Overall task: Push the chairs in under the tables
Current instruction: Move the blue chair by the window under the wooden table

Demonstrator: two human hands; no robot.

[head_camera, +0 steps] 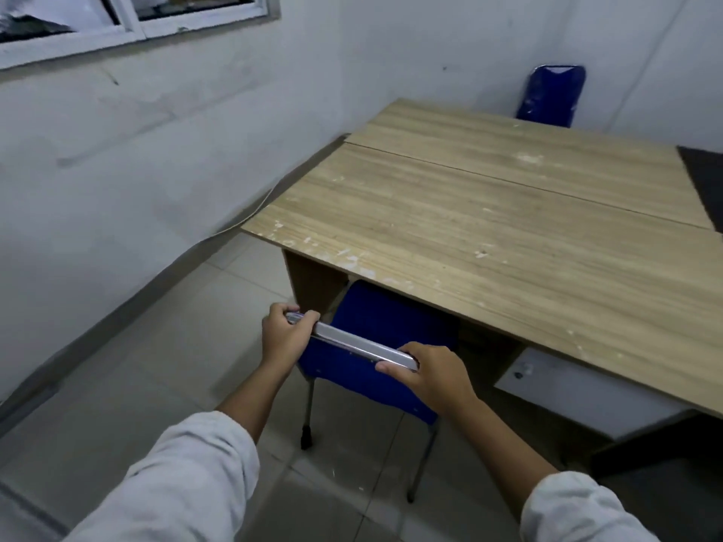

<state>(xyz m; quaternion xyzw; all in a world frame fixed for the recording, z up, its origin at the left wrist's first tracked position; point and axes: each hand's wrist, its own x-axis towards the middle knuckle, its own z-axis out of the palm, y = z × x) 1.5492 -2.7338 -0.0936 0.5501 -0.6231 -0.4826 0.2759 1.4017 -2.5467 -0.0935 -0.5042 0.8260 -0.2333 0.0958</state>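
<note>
A blue padded chair (375, 318) with a shiny metal top rail (354, 344) stands at the near edge of a wooden table (489, 236), its seat partly under the tabletop. My left hand (283, 332) grips the left end of the rail. My right hand (424, 371) grips the right end. Two thin metal legs (309, 408) of the chair show on the tiled floor. A second blue chair (553, 95) stands at the far side of the table against the wall, with only its backrest visible.
A white wall with a window (129, 21) runs along the left. A white drawer unit (579, 389) sits under the table to the right of the chair. A dark mat (704, 178) lies at the table's right edge. Tiled floor (137, 369) spreads left.
</note>
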